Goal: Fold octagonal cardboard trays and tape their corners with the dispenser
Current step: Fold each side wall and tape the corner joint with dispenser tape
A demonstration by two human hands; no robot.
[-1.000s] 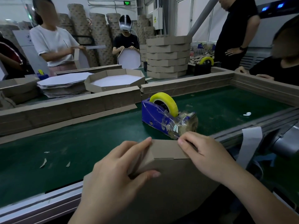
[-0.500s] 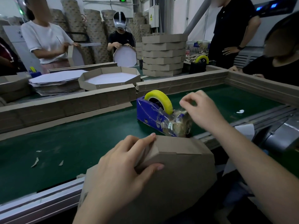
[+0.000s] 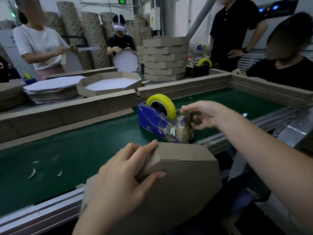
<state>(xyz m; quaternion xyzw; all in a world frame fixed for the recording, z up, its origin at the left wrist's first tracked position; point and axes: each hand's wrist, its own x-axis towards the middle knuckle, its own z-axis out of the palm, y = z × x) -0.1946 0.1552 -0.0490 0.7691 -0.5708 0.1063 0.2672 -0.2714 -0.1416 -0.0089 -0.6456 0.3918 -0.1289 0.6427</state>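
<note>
A brown octagonal cardboard tray [image 3: 177, 187] stands tilted on its edge at the near side of the green belt. My left hand [image 3: 125, 180] grips one folded corner of it, thumb on the outer face and fingers over the rim. Behind it sits a blue tape dispenser [image 3: 157, 119] with a yellow tape roll [image 3: 162, 102]. My right hand [image 3: 201, 114] is at the dispenser's cutter end, fingertips pinching the clear tape end there.
The green belt [image 3: 67, 150] has cardboard walls along its far and right sides. Beyond them lie a folded tray [image 3: 110, 85], flat blanks [image 3: 50, 89], a stack of finished trays [image 3: 165, 58] and a second dispenser [image 3: 202, 67]. Several people stand around.
My right hand left the tray's top edge, rose to the dispenser and now reaches lower at its cutter end onto the tape. My left hand kept its grip on the corner.
</note>
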